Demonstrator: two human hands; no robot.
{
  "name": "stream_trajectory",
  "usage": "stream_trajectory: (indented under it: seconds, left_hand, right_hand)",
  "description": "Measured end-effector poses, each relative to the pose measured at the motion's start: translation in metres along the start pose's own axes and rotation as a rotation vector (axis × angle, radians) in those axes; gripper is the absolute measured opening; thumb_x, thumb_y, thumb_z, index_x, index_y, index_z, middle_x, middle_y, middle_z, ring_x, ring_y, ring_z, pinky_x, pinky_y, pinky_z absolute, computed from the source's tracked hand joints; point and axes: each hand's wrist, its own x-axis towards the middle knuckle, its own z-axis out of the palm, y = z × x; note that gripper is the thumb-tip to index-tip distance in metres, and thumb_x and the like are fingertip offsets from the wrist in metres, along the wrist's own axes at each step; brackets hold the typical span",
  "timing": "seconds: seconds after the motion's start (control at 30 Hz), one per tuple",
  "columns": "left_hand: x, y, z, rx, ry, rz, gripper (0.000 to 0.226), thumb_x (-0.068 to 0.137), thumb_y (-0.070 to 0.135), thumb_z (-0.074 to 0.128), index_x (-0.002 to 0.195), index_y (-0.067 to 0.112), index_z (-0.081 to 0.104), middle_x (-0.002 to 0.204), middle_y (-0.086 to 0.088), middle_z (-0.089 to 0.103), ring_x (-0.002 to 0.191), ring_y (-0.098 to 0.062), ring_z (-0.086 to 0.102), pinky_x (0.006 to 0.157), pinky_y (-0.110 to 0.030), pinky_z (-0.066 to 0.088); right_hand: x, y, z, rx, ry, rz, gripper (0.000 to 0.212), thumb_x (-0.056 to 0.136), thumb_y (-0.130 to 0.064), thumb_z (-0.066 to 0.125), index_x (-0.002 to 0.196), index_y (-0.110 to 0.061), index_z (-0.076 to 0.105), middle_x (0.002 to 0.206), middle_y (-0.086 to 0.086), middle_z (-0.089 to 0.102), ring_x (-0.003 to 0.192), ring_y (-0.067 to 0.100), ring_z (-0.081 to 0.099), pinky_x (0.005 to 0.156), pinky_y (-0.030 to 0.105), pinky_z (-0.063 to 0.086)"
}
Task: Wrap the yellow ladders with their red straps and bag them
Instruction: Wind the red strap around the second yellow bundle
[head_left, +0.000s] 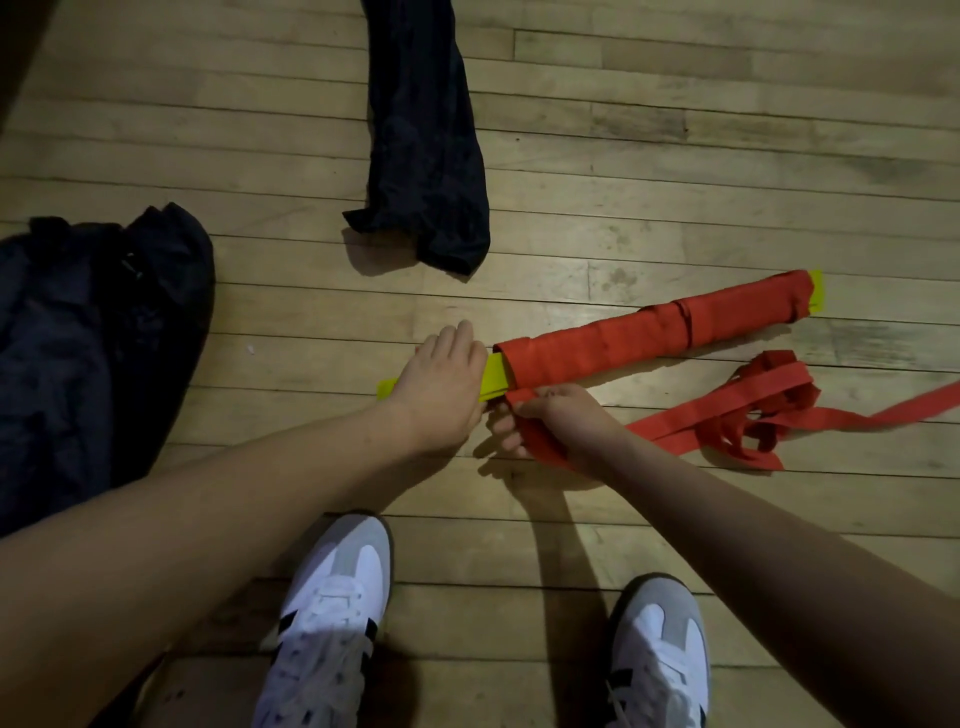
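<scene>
**Strap winding nears the bare end of the ladder bundle**

The yellow ladders (496, 375) lie as one long bundle on the wooden floor (675, 130), running from centre frame up toward the right edge. Most of the length is already wound in red strap (649, 332); yellow shows only at the near end and as a small tip at the far right. The left hand (441, 384) lies over the bare yellow end, fingers curved down over it, pinning it to the floor. The right hand (550, 421), just beside and below it, pinches the strap where it leaves the wrap, the band passing across its fingers. The hands are almost touching.

The rungs look flat, stiff and light, likely to slide against each other, so the exposed end seems the sensible place to hold. The strap is soft webbing that goes slack unless kept taut; its loose remainder (753, 410) lies tangled at right and may snag.

A narrow dark bag (426, 156) lies in the upper middle, its top cut off by the frame, its opening unclear. A larger dark bag (93, 338) sits at left, partly out of frame; its contents cannot be seen. The strap's free end leaves the frame at right, and the left fingertips are hidden.
</scene>
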Motion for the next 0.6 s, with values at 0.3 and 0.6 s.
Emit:
stream_trajectory:
  seconds: [0.3, 0.6]
  left_hand:
    - [-0.021, 0.012, 0.001, -0.192, -0.031, -0.031, 0.055, 0.096, 0.037, 0.047, 0.14, 0.01, 0.029, 0.133, -0.013, 0.042, 0.12, -0.029, 0.04, 0.094, -0.035, 0.039]
    - [-0.006, 0.018, -0.007, 0.067, -0.032, -0.215, 0.052, 0.09, 0.025, 0.055, 0.133, 0.003, 0.035, 0.124, -0.014, 0.045, 0.113, -0.029, 0.045, 0.087, -0.032, 0.043]
  right_hand:
    - [-0.005, 0.012, -0.003, -0.06, 0.06, -0.044, 0.02, 0.095, 0.003, 0.041, 0.085, 0.003, 0.059, 0.066, 0.014, 0.064, 0.051, 0.02, 0.058, 0.05, 0.028, 0.045]
    - [-0.006, 0.003, -0.001, -0.1, 0.095, -0.146, 0.02, 0.098, 0.002, 0.041, 0.087, 0.004, 0.057, 0.071, 0.012, 0.065, 0.047, 0.012, 0.059, 0.048, 0.022, 0.051]
